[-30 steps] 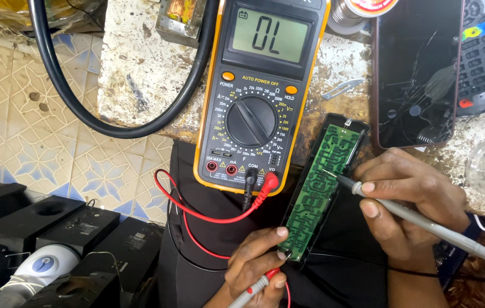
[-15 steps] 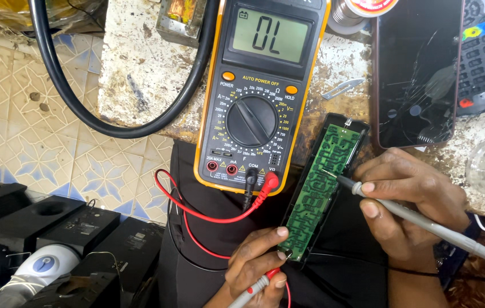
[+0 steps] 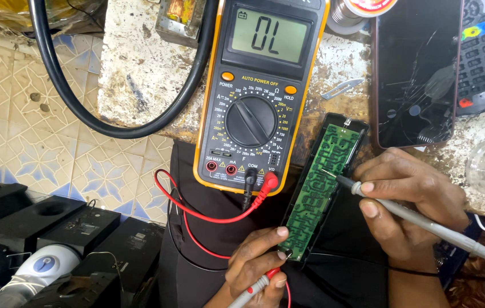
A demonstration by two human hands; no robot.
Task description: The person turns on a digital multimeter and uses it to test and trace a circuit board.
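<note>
Grip on probe, apparently touching board.

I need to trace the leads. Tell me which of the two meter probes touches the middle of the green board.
The grey probe in the right hand: its tip rests mid-board on the green circuit board. The red-tipped probe, in the left hand, sits at the board's lower end.

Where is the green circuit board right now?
In the head view the green circuit board lies in a black case, lower centre-right, just right of the yellow multimeter, between the left hand and right hand.
</note>
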